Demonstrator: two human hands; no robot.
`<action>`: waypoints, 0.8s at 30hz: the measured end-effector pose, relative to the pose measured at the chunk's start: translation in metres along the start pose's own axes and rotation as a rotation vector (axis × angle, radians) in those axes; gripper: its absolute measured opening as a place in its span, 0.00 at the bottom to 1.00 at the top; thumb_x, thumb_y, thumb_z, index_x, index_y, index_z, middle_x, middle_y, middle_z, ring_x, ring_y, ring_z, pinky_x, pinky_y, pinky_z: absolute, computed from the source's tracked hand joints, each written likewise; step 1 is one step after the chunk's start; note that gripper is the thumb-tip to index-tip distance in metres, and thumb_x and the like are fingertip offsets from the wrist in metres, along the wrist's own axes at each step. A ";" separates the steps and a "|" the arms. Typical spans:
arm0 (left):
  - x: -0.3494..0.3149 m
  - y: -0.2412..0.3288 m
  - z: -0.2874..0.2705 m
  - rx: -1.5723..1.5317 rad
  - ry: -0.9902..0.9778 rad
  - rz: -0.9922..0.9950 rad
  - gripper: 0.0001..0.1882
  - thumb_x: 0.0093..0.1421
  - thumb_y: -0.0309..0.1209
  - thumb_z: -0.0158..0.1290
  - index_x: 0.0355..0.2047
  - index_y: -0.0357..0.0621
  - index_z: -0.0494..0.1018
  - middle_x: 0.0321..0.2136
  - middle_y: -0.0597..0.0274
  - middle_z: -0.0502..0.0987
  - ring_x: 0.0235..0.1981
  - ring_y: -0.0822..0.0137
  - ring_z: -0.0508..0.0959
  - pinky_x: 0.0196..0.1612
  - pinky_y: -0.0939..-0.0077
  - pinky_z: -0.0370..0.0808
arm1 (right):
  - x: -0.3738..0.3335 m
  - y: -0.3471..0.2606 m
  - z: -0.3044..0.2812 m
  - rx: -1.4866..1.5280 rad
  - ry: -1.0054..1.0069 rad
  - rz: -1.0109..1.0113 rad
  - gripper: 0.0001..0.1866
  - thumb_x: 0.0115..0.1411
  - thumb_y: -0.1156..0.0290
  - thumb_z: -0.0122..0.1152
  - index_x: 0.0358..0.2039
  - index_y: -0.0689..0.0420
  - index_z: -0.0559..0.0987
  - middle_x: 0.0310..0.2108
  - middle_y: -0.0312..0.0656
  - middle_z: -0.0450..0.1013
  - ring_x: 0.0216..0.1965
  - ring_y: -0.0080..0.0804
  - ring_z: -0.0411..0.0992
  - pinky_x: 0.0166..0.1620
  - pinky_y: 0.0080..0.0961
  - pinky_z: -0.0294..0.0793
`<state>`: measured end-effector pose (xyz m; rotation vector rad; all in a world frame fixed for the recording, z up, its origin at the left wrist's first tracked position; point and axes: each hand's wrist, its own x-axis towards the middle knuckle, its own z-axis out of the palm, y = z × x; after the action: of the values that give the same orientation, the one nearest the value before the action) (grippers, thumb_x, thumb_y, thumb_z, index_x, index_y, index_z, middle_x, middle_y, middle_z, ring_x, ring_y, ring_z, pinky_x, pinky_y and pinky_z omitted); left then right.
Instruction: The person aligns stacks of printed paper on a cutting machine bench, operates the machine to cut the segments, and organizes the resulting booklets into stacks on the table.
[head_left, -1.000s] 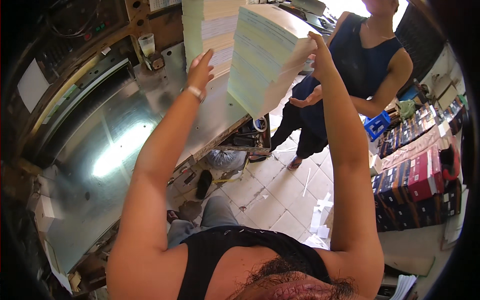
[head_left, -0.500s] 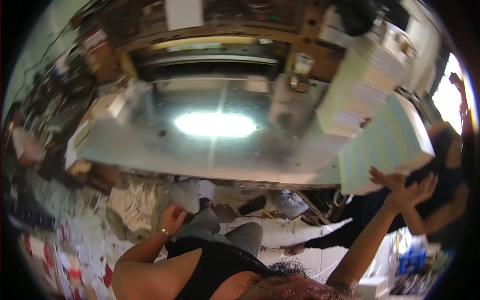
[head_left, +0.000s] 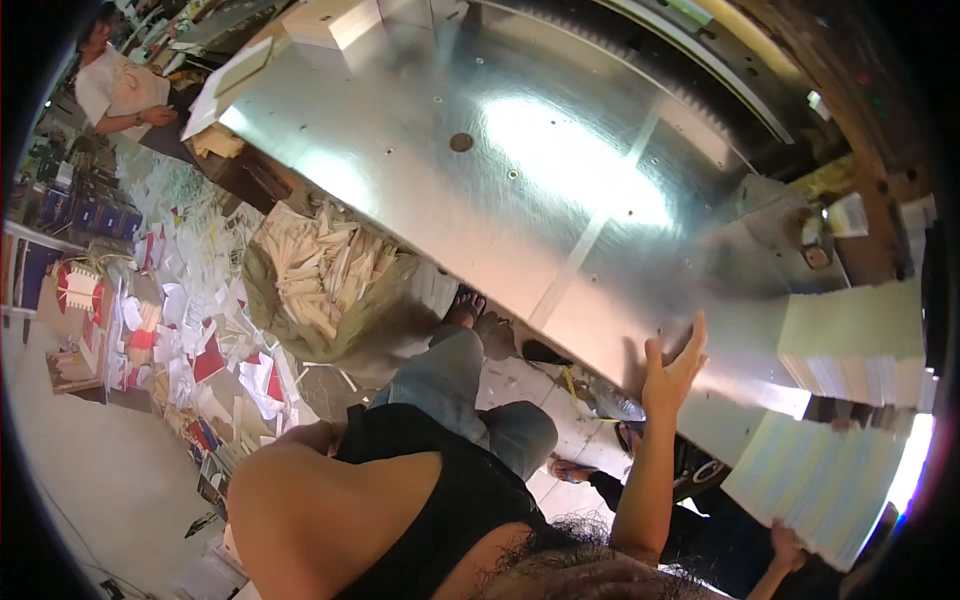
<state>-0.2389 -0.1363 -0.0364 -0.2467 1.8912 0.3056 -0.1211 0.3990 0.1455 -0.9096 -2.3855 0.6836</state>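
My right hand (head_left: 672,378) is raised at the front edge of a shiny metal table (head_left: 430,190). Its fingers are spread, and it holds nothing. My left hand (head_left: 318,436) hangs low beside my hip, mostly hidden behind my own arm, so its fingers do not show clearly. To the right of my right hand stands a tall paper stack (head_left: 850,345) with pale yellow-green sides. A second stack (head_left: 815,490), striped pale blue and yellow, stands nearer; a co-worker's hand (head_left: 787,546) rests against its lower edge.
Below the table's left part sits a sack (head_left: 325,280) full of paper offcuts. Paper scraps (head_left: 205,350) litter the floor at left. Another person (head_left: 125,95) is at the far left. A pale block of paper (head_left: 335,22) lies on the table's far left.
My view has swung left and down, bringing the scrap-covered floor and a person at far left into sight. My right hand has moved away from the striped stack toward the table edge.
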 end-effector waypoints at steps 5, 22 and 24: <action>0.067 0.059 -0.002 -0.132 0.067 0.071 0.31 0.59 0.52 0.53 0.55 0.42 0.70 0.49 0.46 0.75 0.46 0.58 0.77 0.50 0.66 0.73 | 0.010 -0.024 0.003 -0.446 -0.189 0.123 0.50 0.42 0.53 0.72 0.66 0.51 0.61 0.68 0.58 0.50 0.69 0.62 0.44 0.67 0.58 0.38; 0.097 0.138 -0.023 -0.437 0.002 -0.029 0.34 0.59 0.53 0.53 0.57 0.41 0.69 0.52 0.45 0.73 0.51 0.57 0.75 0.54 0.65 0.71 | 0.024 -0.032 0.003 -0.533 -0.379 0.151 0.57 0.50 0.33 0.55 0.67 0.62 0.52 0.68 0.64 0.42 0.68 0.66 0.39 0.67 0.61 0.34; 0.086 0.139 -0.031 -0.468 0.024 -0.031 0.34 0.59 0.54 0.53 0.57 0.41 0.68 0.53 0.44 0.72 0.51 0.57 0.75 0.54 0.65 0.70 | 0.022 -0.033 0.001 -0.527 -0.394 0.152 0.57 0.49 0.32 0.55 0.67 0.62 0.52 0.68 0.64 0.42 0.68 0.66 0.39 0.66 0.61 0.34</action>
<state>-0.3390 -0.0167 -0.0951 -0.5937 1.8174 0.7267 -0.1514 0.3930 0.1711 -1.2752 -2.9453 0.3008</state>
